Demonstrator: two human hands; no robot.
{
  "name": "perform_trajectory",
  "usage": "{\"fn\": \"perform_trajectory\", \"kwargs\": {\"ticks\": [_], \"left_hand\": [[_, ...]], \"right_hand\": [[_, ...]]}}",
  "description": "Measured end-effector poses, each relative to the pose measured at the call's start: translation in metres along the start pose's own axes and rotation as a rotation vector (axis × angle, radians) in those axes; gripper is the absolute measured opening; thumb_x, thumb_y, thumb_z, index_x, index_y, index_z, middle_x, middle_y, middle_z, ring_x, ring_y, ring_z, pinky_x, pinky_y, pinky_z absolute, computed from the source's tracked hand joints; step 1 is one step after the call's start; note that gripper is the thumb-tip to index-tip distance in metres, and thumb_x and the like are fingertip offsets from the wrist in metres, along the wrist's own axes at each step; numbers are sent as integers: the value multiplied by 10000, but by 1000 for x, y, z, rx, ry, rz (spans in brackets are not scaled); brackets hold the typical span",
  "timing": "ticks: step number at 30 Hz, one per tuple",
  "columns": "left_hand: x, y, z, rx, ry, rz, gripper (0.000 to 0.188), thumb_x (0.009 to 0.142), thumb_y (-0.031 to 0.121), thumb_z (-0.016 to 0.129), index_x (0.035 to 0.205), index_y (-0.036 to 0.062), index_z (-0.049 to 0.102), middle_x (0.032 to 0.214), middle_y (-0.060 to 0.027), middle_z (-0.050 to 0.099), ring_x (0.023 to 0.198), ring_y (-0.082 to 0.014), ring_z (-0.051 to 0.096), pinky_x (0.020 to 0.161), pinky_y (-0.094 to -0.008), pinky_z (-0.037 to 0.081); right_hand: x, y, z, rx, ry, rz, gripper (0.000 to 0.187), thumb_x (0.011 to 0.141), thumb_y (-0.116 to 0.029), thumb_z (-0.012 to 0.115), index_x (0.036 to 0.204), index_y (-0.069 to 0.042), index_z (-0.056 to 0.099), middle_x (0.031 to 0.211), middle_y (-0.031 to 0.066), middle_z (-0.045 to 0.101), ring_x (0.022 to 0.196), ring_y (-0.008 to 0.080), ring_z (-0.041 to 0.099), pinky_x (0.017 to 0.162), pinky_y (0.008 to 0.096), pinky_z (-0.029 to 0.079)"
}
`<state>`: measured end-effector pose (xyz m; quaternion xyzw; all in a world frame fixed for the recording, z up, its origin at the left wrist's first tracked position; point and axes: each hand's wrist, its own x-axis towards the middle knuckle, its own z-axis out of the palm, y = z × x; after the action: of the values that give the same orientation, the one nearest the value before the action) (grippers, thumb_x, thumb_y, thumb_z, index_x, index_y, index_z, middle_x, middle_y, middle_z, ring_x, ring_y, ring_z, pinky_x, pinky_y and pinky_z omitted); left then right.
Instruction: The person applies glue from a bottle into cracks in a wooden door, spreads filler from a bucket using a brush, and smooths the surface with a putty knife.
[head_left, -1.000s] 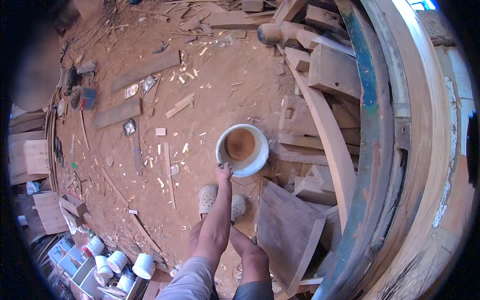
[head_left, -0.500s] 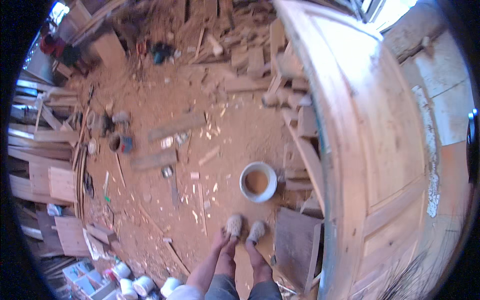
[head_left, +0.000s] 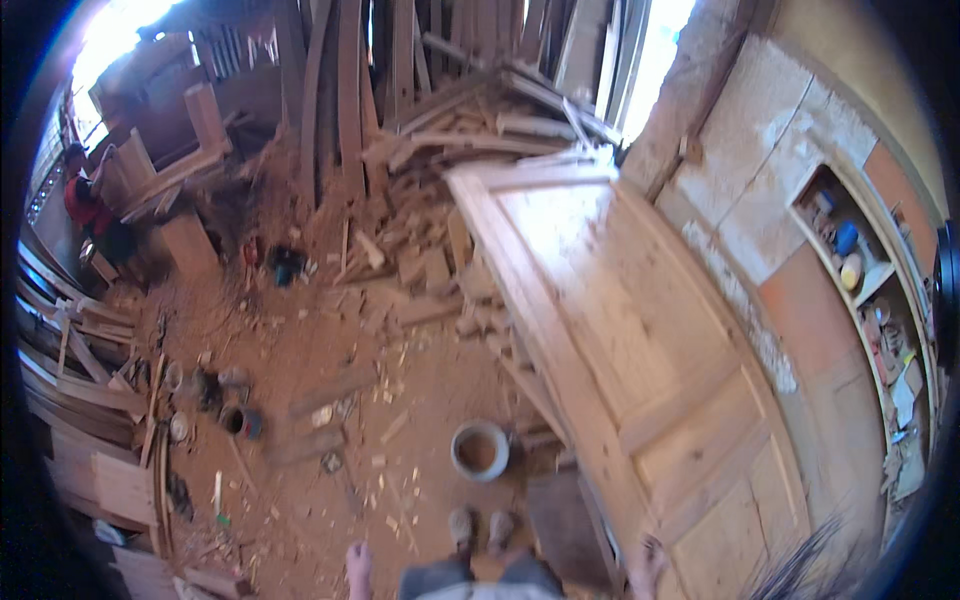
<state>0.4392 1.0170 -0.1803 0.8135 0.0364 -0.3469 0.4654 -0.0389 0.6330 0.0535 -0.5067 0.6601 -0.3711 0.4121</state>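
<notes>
My left hand (head_left: 358, 558) is low in the picture, left of my legs and above the dirt floor. It looks free of any object, but its fingers are small and blurred. On the right, my right hand (head_left: 648, 562) is by the near edge of a large panelled wooden door (head_left: 600, 340), its fingers a little apart and nothing seen in them. Whether it touches the door I cannot tell. A pale round bucket (head_left: 459, 468) with brown contents stands just ahead of my feet.
A dark board (head_left: 565, 525) leans beside the door. Wood offcuts (head_left: 425, 265) are heaped ahead, with tall planks (head_left: 350, 110) behind them. Stacked boards (head_left: 95, 480) line the left. A person (head_left: 90, 205) stands far left. A cluttered wall shelf (head_left: 850, 250) is at right.
The view has tilted up, bringing the shelf and tall planks in. My left hand has risen from beside my left foot and moved left. My right hand has come into view by the door.
</notes>
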Motion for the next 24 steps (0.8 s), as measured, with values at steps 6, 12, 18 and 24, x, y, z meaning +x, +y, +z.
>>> {"fn": "perform_trajectory", "kwargs": {"ticks": [6,12,18,24], "left_hand": [[-84,32,14,-190,34,-178,319,954,250,575,1147,-2,608,967,-93,653,857,-159,633,713,-283,521],[-167,12,8,163,-34,-83,404,949,278,561,1171,-56,605,1072,-180,676,1004,-240,634,912,-362,490],[-172,-26,-24,108,14,-233,420,970,311,547,1174,-53,600,1083,-183,672,946,-258,661,835,-357,525],[-140,4,-23,-322,109,-310,271,986,257,516,1091,13,565,959,-85,636,785,-164,646,614,-274,514]], "right_hand": [[-93,-7,129,-185,-573,323,279,889,-309,625,833,-45,695,633,20,641,431,59,467,390,246,332],[-57,-12,208,-280,-641,457,429,874,-446,627,773,-29,645,578,51,600,351,116,440,325,285,308],[-37,-30,271,-423,-485,537,549,834,-580,656,714,-44,667,559,76,625,459,178,590,458,352,473],[-45,17,207,-556,-457,342,573,834,-579,641,785,-11,696,644,125,678,611,255,676,649,396,535]]}}
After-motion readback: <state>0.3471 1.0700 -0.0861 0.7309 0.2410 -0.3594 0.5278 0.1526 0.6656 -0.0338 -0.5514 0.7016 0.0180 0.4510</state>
